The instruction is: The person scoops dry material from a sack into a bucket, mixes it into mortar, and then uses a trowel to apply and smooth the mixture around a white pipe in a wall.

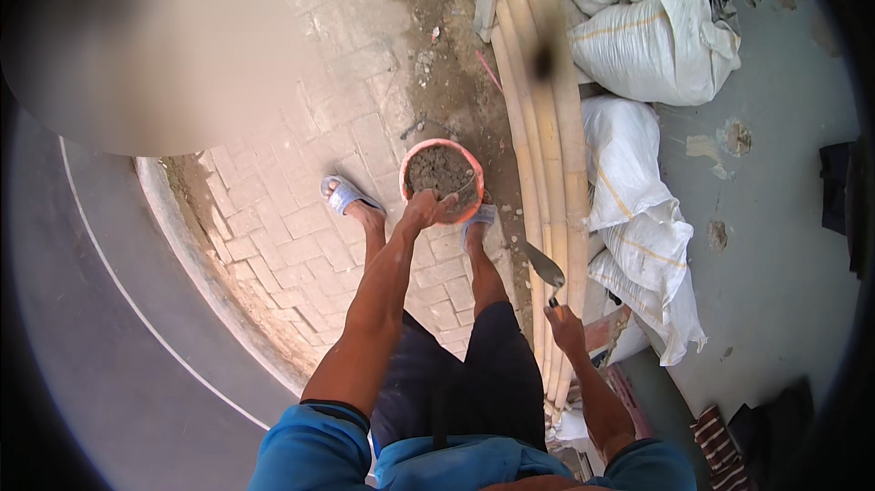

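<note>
A red bucket [406, 161] filled with wet grey mortar sits between my sandalled feet. My left hand [430, 207] reaches down over its near rim, closed on what looks like the bucket's thin handle. Out to the right, my right hand [565, 327] grips a trowel [545, 265] by its handle, its metal blade pointing up and leftward over long bamboo poles.
Paving blocks [337, 127] lie underfoot, with a kerb [173, 218] and dark road [100, 291] at left. Bamboo poles [524, 136] run along my right beside white sacks [638, 54] and a grey surface [747, 291]. Part of the upper left is blurred.
</note>
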### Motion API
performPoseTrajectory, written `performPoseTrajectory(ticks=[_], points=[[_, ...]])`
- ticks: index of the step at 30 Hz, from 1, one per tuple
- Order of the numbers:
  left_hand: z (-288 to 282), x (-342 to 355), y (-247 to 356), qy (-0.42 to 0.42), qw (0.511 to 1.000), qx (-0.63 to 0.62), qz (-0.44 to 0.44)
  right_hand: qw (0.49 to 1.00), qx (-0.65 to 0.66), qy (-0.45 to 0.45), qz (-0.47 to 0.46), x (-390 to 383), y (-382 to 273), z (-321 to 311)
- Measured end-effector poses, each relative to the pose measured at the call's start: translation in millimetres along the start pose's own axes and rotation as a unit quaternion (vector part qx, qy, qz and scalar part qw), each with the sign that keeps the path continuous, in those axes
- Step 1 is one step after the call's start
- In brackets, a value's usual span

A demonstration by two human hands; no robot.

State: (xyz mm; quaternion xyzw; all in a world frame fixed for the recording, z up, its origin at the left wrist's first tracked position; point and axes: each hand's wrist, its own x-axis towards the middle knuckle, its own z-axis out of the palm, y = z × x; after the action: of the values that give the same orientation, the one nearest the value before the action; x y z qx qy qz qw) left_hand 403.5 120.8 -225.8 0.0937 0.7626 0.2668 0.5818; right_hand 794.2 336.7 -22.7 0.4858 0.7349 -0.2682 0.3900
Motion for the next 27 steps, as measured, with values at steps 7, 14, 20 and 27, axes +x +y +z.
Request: performPoseTrajectory(ticks=[7, 14, 20, 27], points=[[-131.5, -145.3, -76.8, 0.153, 0.945, -0.268, -0.108, 0.971, 0.207, 0.118, -0.005, -169.4, -99.5, -65.3], [-314.4, -267.6, -152.1, 0.321, 0.676, -0.629, -0.211, 0.895, 0.441, 0.068, 0.025, -134.6, -348.8, -51.7], [-470.5, -342.6, -205.6, 0.42, 0.4, -0.809, -0.09, 0.856, 0.508, -0.019, -0.091, -74.6, -579.8, -142.0], [-619.0, -387.8, -234.6, 0.555, 0.134, -0.808, -0.144, 0.858, 0.412, -0.217, -0.217, -9.0, -946.1, -295.4]])
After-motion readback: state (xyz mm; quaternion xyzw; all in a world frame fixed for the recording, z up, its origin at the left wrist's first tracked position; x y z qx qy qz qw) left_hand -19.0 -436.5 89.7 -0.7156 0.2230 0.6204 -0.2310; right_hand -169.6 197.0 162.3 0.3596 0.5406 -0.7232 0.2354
